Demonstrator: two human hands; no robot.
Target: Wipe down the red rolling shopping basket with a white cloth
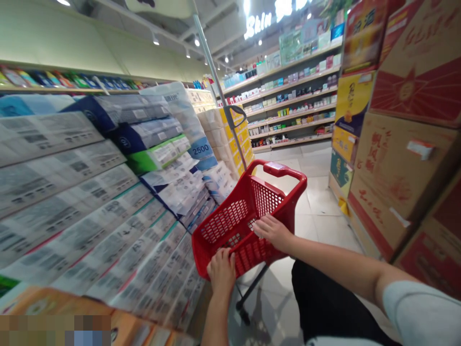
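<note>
A red plastic shopping cart with perforated walls stands in front of me, tilted in the view. My left hand is closed over the near-left part of its rim, with the fingertips curled inward. Farther along the same side, my right hand grips the rim, and its fingers reach over into the basket. The cart's raised handle is at the far end, untouched by either hand. Through the basket's holes I see nothing lying inside. A dark leg with a caster shows below.
Stacks of wrapped tissue packs crowd the left side, close to the cart. A metal pole rises behind the cart. Cardboard cartons are piled on the right. Shelves of small goods stand beyond the tiled floor.
</note>
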